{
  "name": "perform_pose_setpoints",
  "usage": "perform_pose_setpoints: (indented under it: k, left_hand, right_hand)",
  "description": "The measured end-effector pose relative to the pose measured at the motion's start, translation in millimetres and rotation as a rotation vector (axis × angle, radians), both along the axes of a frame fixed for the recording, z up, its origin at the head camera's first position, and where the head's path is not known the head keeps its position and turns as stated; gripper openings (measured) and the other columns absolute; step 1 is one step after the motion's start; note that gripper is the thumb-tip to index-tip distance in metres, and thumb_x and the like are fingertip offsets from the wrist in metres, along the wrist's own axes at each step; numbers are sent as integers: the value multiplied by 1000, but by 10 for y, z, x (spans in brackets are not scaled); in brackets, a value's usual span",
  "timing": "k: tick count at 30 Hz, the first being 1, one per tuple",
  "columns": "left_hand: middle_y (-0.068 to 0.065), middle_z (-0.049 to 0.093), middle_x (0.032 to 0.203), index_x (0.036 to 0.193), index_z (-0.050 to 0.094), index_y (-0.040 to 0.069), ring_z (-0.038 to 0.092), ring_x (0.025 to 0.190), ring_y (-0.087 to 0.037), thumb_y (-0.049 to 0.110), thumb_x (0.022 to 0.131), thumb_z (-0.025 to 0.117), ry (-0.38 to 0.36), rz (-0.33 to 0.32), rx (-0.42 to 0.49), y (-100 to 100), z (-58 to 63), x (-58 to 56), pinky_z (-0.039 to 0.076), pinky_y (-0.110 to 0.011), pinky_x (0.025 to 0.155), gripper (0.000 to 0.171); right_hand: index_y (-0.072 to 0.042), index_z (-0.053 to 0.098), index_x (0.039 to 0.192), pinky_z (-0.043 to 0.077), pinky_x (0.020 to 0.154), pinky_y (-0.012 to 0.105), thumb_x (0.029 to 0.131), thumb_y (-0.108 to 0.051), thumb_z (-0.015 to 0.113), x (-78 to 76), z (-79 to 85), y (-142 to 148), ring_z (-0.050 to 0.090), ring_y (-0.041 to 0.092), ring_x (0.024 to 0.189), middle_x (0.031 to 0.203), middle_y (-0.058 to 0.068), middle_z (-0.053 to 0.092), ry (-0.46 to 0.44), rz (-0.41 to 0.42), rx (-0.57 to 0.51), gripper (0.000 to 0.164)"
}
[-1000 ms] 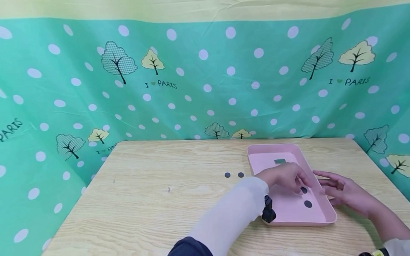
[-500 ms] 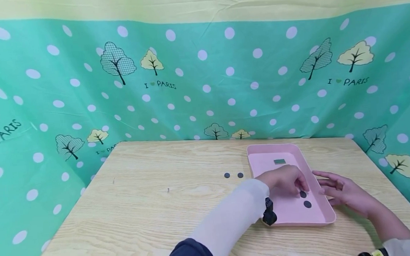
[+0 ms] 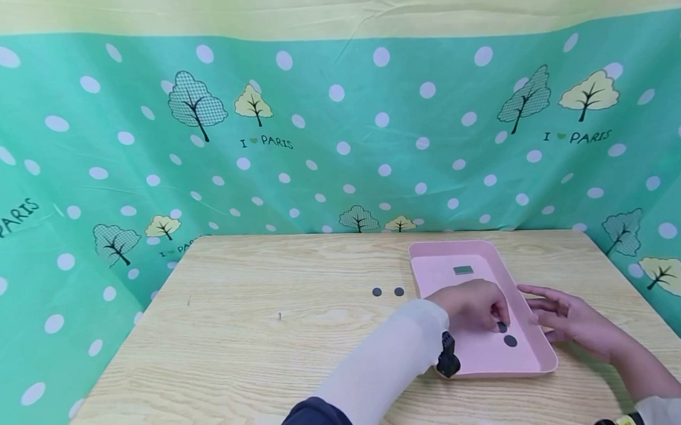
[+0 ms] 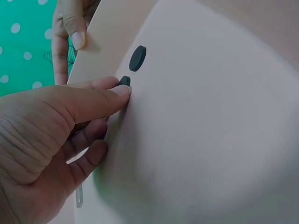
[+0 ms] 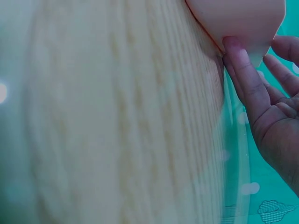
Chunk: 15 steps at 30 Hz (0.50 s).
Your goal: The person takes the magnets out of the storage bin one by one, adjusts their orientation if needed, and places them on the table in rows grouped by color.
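Inside the pink tray (image 3: 481,358), my left hand (image 3: 477,303) pinches a small black disc (image 4: 124,81) between thumb and index finger, low over the tray floor. A second black disc (image 4: 138,58) lies flat close by, toward the near right corner of the tray. My right hand (image 3: 580,323) is outside the tray, its fingers spread along the right wall; in the right wrist view the thumb (image 5: 243,70) touches that wall. Farther back in the tray lies a small dark green rectangular piece (image 3: 463,270).
Two more black discs (image 3: 377,292) lie on the wooden table (image 3: 238,346), just left of the tray. A tiny dark mark (image 3: 279,316) shows on the tabletop farther left. A green dotted curtain (image 3: 314,143) hangs behind and beside the table.
My left hand has drawn slightly toward the near side of the tray, and the disc at its fingertips has shifted with it, closer to the other disc. My right hand stays in place.
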<state>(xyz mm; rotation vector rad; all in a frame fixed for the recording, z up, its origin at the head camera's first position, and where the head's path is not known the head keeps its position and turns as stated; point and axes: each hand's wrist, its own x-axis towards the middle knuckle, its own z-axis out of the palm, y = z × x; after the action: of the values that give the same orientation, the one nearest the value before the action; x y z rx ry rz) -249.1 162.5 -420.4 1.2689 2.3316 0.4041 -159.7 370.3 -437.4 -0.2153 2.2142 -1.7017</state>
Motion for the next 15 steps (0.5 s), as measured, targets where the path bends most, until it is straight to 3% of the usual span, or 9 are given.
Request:
perform_pose_setpoints:
  k: [8,15]
  left_hand:
    - [12,61,79,87,72,18,49,74,3,11,83,77,1,-3,21,-20,-6,-4,38,-6,68,10]
    - [15,61,78,89,73,17,53,73,6,15,84,77,33,2,69,-56,36,-8,40,-3,69,7]
  right_hand:
    - [-9,28,153,56,81,42,100,-15,56,13,18,-25,62,5,106,126,-4,60,2,-18,25,60]
    - [-9,29,153,57,80,42,99,-14,57,12,26,-29,61,5,105,126,1,60,9,-19,30,61]
